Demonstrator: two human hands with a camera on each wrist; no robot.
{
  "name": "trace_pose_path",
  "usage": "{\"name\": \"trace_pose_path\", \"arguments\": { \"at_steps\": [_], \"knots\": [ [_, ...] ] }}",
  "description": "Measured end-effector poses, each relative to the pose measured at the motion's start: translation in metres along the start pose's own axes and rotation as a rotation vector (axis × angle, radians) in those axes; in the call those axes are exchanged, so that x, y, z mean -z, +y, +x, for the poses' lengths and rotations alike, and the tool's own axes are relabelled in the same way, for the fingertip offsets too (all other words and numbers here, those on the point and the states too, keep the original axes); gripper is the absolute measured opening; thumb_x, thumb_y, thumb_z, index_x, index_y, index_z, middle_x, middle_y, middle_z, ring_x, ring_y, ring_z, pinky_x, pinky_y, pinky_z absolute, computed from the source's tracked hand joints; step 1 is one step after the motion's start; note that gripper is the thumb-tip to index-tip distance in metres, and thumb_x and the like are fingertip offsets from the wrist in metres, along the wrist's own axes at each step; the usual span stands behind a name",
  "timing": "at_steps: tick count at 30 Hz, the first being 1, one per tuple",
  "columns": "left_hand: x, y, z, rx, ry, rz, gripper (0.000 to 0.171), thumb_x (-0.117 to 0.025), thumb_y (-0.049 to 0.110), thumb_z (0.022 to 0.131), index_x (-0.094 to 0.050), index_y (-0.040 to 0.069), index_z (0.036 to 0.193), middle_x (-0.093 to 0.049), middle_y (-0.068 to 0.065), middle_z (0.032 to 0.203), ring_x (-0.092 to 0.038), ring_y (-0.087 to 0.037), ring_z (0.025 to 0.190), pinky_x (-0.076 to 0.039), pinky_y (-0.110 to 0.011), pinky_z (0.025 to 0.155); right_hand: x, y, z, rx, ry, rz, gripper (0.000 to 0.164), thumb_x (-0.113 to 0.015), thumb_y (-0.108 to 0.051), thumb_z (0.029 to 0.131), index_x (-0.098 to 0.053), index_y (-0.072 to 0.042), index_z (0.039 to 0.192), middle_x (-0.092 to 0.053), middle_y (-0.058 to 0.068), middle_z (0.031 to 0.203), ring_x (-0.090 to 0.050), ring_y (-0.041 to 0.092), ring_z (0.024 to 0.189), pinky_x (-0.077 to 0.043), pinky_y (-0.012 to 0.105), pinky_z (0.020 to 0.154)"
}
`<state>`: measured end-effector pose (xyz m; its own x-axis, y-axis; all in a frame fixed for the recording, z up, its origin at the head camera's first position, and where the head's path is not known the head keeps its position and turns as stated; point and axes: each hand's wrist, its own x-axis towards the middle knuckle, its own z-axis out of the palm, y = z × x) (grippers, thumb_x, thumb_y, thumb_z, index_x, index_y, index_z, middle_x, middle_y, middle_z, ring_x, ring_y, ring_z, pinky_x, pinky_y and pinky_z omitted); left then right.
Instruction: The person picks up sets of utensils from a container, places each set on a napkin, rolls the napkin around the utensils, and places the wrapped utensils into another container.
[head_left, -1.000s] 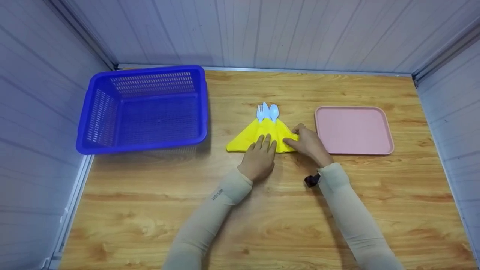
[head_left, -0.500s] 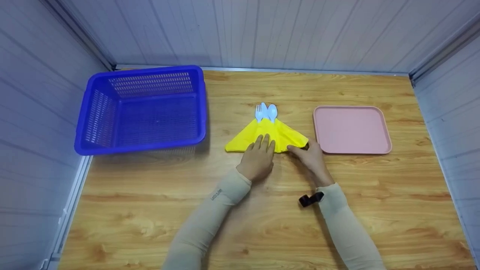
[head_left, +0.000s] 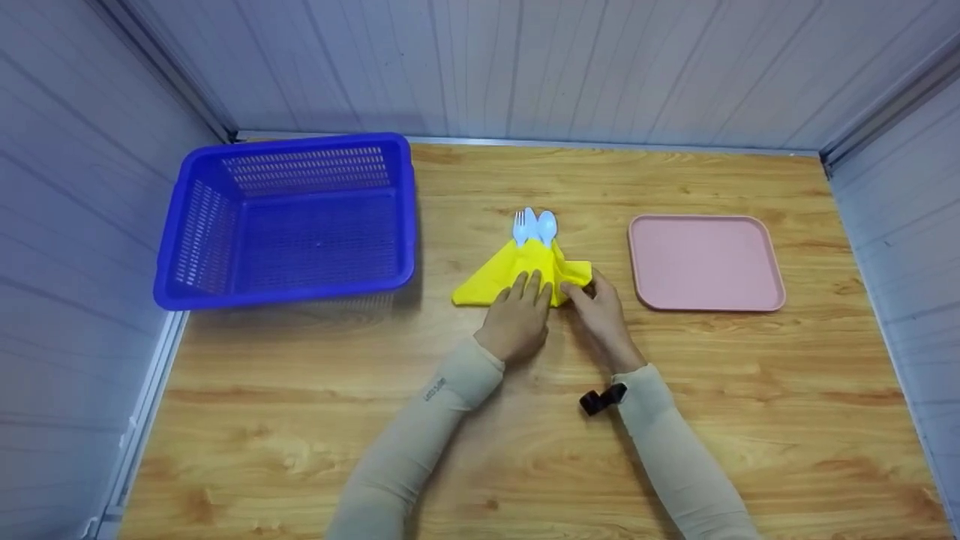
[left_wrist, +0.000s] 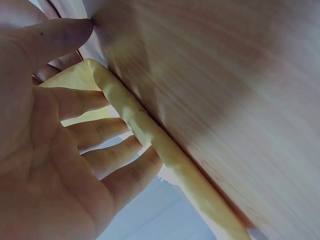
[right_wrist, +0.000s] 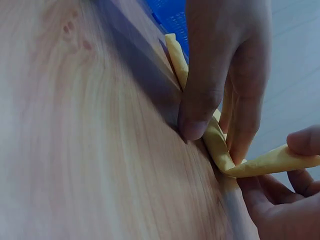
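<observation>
A yellow cloth napkin (head_left: pixel 484 285) lies folded on the table. A light-blue plastic fork (head_left: pixel 520 227), knife (head_left: pixel 532 223) and spoon (head_left: pixel 547 226) stick out of its top, their lower parts hidden under the cloth. My left hand (head_left: pixel 517 319) rests on the napkin's middle with outstretched fingers; in the left wrist view those fingers lie over the rolled-looking lower edge (left_wrist: pixel 170 155). At the right end, my right hand (head_left: pixel 604 319) pinches the napkin's corner between thumb and fingers. The right wrist view shows this corner flap (right_wrist: pixel 275 162) raised from the table.
A blue plastic basket (head_left: pixel 319 289) with slotted sides stands at the back left. To the right of my right hand lies a pink rectangular tray (head_left: pixel 705 262). Pale panel walls (head_left: pixel 480 67) enclose the wooden table (head_left: pixel 525 450) at the back and sides.
My right hand has shifted its grip on the napkin's right corner and drawn it inward to the left, bending the cloth up. The left hand has stayed in place.
</observation>
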<state>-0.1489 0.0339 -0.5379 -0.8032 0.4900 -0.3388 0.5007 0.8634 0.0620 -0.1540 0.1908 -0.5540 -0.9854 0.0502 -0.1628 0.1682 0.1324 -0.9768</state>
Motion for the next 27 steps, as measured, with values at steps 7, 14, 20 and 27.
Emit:
{"name": "trace_pose_path", "arguments": {
  "at_steps": [7, 14, 20, 27],
  "knots": [
    [0.000, -0.002, 0.001, -0.004, -0.005, 0.003, 0.066, -0.046, 0.038, 0.104, -0.023, 0.009, 0.159, -0.017, -0.014, 0.165, -0.018, -0.032, 0.149, -0.030, -0.046, 0.115, -0.004, 0.000, 0.004, 0.037, -0.048, -0.051, 0.037, -0.060, -0.010, 0.098, -0.055, 0.005, 0.133, -0.060, 0.019, 0.127, -0.057, 0.025, 0.114, -0.048, 0.030, 0.093],
    [0.000, -0.005, 0.000, -0.011, -0.026, -0.029, 0.070, -0.048, 0.041, 0.104, -0.022, 0.009, 0.160, -0.014, -0.013, 0.165, -0.015, -0.032, 0.150, -0.028, -0.047, 0.116, -0.007, -0.001, 0.008, 0.050, -0.086, -0.111, 0.036, -0.060, -0.012, 0.100, -0.055, 0.003, 0.133, -0.061, 0.018, 0.127, -0.058, 0.025, 0.114, -0.049, 0.032, 0.093],
    [0.000, -0.010, -0.002, -0.028, -0.027, -0.073, 0.071, -0.049, 0.041, 0.103, -0.022, 0.007, 0.159, -0.011, -0.014, 0.166, -0.013, -0.033, 0.151, -0.025, -0.047, 0.117, -0.009, -0.003, 0.007, 0.069, -0.126, -0.126, 0.032, -0.063, -0.015, 0.099, -0.058, 0.006, 0.124, -0.061, 0.020, 0.124, -0.058, 0.028, 0.115, -0.048, 0.033, 0.094],
    [-0.001, -0.016, -0.002, -0.084, 0.012, -0.193, 0.071, -0.053, 0.036, 0.102, -0.025, 0.001, 0.157, -0.014, -0.016, 0.165, -0.012, -0.032, 0.151, -0.017, -0.043, 0.120, -0.006, 0.000, 0.006, 0.070, -0.105, -0.130, 0.029, -0.044, -0.004, 0.101, -0.065, 0.006, 0.119, -0.063, 0.019, 0.121, -0.057, 0.027, 0.107, -0.047, 0.039, 0.091]
  ]
}}
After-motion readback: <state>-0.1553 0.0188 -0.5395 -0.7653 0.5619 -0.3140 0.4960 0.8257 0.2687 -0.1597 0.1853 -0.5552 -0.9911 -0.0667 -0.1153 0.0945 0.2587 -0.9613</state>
